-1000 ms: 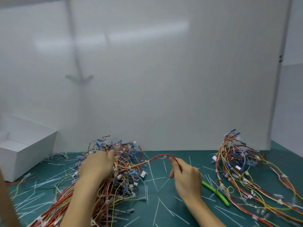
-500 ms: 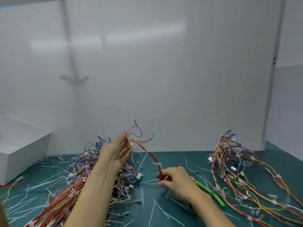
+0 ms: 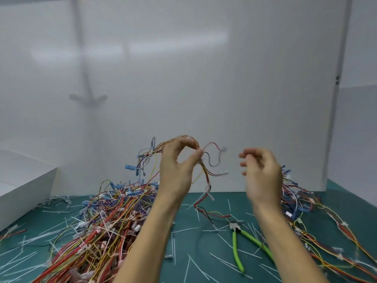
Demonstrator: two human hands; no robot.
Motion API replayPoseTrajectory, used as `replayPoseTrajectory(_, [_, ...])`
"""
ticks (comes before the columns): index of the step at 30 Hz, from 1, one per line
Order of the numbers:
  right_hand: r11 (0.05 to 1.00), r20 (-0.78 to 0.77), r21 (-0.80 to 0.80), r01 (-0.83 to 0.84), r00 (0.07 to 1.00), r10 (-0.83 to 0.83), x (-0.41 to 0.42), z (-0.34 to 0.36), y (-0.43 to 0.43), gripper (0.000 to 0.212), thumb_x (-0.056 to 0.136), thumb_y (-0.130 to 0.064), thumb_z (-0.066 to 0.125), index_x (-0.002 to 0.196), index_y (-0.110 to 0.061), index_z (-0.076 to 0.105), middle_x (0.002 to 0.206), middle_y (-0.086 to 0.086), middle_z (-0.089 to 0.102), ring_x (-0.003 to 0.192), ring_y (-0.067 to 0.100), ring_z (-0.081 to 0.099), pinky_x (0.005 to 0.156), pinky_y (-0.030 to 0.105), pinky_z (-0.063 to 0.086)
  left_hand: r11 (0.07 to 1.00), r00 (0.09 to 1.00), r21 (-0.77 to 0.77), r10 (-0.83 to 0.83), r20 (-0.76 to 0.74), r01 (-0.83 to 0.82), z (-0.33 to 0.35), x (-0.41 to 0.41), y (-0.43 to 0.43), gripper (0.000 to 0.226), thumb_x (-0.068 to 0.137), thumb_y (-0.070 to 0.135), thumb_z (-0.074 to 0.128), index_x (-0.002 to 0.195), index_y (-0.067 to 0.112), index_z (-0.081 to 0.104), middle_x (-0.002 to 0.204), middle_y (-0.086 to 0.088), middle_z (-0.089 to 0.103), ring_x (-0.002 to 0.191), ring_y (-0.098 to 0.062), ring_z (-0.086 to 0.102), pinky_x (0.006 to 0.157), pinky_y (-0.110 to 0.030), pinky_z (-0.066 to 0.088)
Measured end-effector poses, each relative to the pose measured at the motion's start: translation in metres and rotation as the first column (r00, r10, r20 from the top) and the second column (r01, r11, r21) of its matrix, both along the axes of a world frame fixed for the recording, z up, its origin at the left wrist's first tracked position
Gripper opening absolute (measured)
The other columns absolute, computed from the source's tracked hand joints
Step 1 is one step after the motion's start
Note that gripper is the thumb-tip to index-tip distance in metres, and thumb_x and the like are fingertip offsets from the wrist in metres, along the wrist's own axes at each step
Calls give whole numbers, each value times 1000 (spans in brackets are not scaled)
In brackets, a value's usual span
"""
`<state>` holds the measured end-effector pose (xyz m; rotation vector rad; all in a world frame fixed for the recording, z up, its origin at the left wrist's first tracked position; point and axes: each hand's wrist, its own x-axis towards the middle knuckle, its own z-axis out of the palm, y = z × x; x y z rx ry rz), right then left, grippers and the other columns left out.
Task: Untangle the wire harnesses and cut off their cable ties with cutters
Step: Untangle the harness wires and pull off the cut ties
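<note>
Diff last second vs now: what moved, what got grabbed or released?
Left hand lifted off the tangled pile and now pinches one harness up in the air. Right hand let go of it and rose, empty. Cutters stay on the mat; right pile unchanged.

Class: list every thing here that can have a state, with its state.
left hand, raised, pinching a harness
right hand, raised, holding nothing
harness, lifted, lower end trailing on the mat
cutters, lying unheld, handles spread
left pile, tangled
</note>
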<state>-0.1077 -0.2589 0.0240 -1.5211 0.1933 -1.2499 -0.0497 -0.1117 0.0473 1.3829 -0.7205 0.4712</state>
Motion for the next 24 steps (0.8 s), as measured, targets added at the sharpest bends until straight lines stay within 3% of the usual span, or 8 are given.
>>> replayPoseTrajectory(2, [995,65,-72,-73,995,78,-11,17,0,13,96,-24,56,99,-27,68,100,-11,72,96,9,65,80,25,51,992,991,118,20,134,-36,-9,-3,-11,18,83,5,73,86,20,64,115,5,55,118,-7,53,91,-24,49])
replayPoseTrajectory(5, [946,-96,-236,-222,974,205,-14,31,7,27,94,-41,60,114,-26,71,108,-15,71,103,0,63,86,19,49,961,938,238,53,341,-141,-25,-4,-25,16,81,8,72,91,17,64,117,7,48,120,-6,48,97,-32,45])
replayPoseTrajectory(10, [855,-330,-504,-122,942,-61,-7,25,18,33,87,-49,66,116,-33,71,105,-11,68,104,13,58,92,33,46,850,908,505,-83,410,-150,-50,-3,-35,54,78,10,62,132,15,58,143,-7,45,137,-25,37,110,-44,36])
replayPoseTrajectory(13, [841,-456,-520,-148,881,-127,-4,21,11,24,88,-47,66,110,-39,72,101,-8,65,101,17,55,93,36,45,768,894,613,-128,429,-184,-61,3,-32,47,81,19,66,128,23,60,152,-1,37,145,-17,24,116,-40,28])
replayPoseTrajectory(16, [843,-517,-497,-205,850,-99,-1,17,4,5,87,-44,68,87,-40,71,93,-10,63,77,5,54,70,28,43,690,879,677,-126,460,-256,-66,3,-28,27,83,31,67,110,30,66,154,11,30,147,-5,11,117,-44,22])
replayPoseTrajectory(18, [865,-498,-475,-163,860,-111,1,14,2,8,88,-41,69,81,-36,66,94,-9,64,73,3,53,64,26,39,689,883,689,-154,443,-225,-62,-2,-28,22,82,32,68,104,30,70,152,14,32,146,-3,15,117,-40,23])
replayPoseTrajectory(20, [897,-454,-436,-69,878,-153,4,12,0,11,91,-38,67,82,-32,63,98,-4,64,81,15,58,69,30,41,707,904,696,-205,374,-128,-51,-8,-27,22,82,27,68,104,27,73,146,15,44,139,-1,31,112,-31,31])
replayPoseTrajectory(24, [936,-289,-330,125,930,-226,6,12,-8,14,93,-34,67,83,-26,60,99,6,65,86,24,59,73,32,41,738,954,655,-287,88,162,-24,-21,-19,22,89,16,61,107,18,72,107,8,72,98,-3,66,88,-23,53])
